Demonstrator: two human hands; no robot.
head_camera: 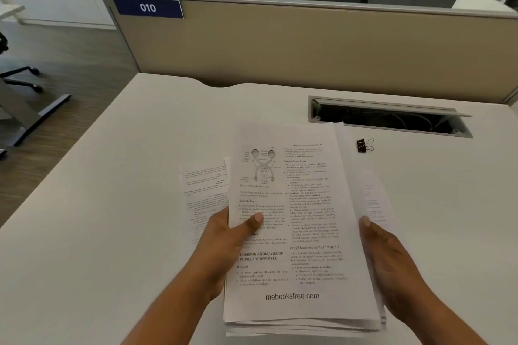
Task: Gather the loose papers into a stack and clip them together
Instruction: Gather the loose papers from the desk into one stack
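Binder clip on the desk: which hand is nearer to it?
Right. The right hand holds the right edge of the paper stack, below the binder clip. The left hand grips the stack's left edge, farther away.

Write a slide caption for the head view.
Both hands, left and right, square a stack of printed papers on the desk; binder clip waits nearby.

One head-worn view, looking forward and down, close over the counter (140, 176), partition (308, 45) at twelve o'clock.

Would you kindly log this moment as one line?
stage: gathering | both hands hold paper stack | binder clip unused on desk
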